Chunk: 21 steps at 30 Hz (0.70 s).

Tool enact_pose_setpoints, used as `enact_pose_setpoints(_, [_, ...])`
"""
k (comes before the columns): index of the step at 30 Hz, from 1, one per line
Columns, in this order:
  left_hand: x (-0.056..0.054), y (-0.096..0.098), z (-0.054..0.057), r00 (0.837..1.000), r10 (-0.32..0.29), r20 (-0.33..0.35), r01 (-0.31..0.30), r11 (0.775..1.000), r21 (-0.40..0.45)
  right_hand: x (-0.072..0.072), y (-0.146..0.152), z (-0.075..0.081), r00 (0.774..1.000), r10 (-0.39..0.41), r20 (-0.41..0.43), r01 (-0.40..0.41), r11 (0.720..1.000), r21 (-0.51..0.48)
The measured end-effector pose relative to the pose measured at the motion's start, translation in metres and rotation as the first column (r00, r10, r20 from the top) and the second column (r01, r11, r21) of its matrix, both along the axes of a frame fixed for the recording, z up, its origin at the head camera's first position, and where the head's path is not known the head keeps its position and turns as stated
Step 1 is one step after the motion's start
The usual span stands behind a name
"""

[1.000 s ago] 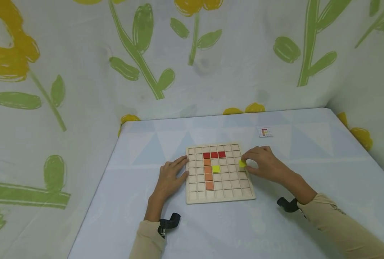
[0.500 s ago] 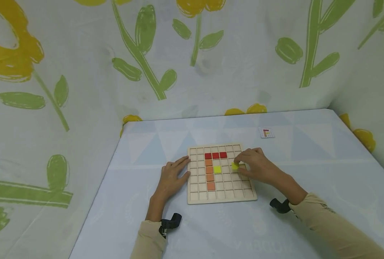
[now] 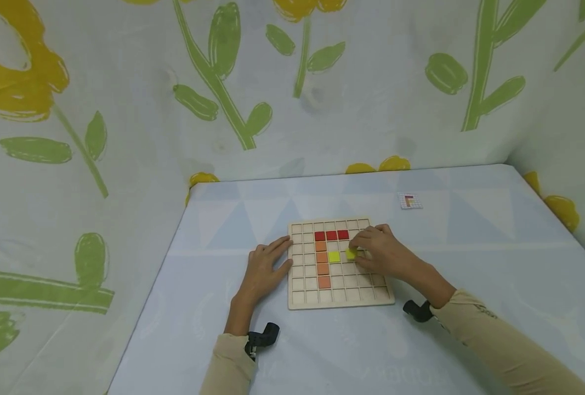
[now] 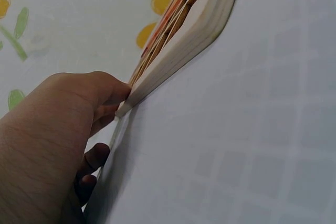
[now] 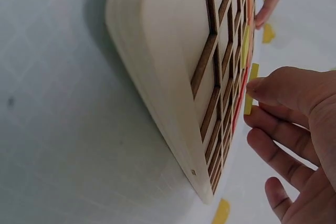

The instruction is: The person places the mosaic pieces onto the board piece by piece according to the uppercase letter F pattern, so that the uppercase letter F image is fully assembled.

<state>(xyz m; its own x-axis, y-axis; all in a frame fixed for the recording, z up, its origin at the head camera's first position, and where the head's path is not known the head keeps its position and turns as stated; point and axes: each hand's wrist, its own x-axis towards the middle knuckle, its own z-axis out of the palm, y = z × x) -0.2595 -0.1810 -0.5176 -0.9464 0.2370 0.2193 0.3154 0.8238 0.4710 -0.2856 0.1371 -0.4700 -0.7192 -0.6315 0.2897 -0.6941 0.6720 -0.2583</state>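
A wooden grid board (image 3: 341, 305) lies on the table in the head view. Red tiles (image 3: 331, 235) form a row near its top, and orange tiles (image 3: 323, 269) run down a column below. One yellow tile (image 3: 334, 257) sits in a cell beside that column. My right hand (image 3: 382, 253) pinches another yellow tile (image 3: 351, 254) between thumb and forefinger, just above the board; the right wrist view shows this tile (image 5: 251, 90) tilted on edge. My left hand (image 3: 264, 271) rests its fairly straight fingers and thumb against the board's left edge, also visible in the left wrist view.
A small card (image 3: 410, 201) with a printed grid pattern lies on the table behind the board, to the right. Flowered cloth walls (image 3: 322, 126) stand behind and at both sides. Each wrist bears a black camera mount (image 3: 263, 336).
My right hand has carried the pinched yellow tile leftward from the board's right edge, nearer to the yellow tile on the board. My left hand has stayed at the left edge.
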Motion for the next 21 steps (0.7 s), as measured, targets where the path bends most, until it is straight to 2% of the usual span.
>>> enact_pose_setpoints(5, [0.0011, 0.0014, -0.0001, 1.000, 0.000, 0.003, 0.000, 1.000, 0.000, 0.0022, -0.0027, 0.0008, 1.000, -0.006, -0.013, 0.007, 1.000, 0.013])
enact_pose_setpoints(21, [0.0008, 0.0045, -0.0005, 1.000, -0.015, -0.015, 0.015, 1.000, -0.008, 0.0034, -0.0010, -0.0071, 0.996, 0.048, -0.076, -0.047, 0.999, 0.011])
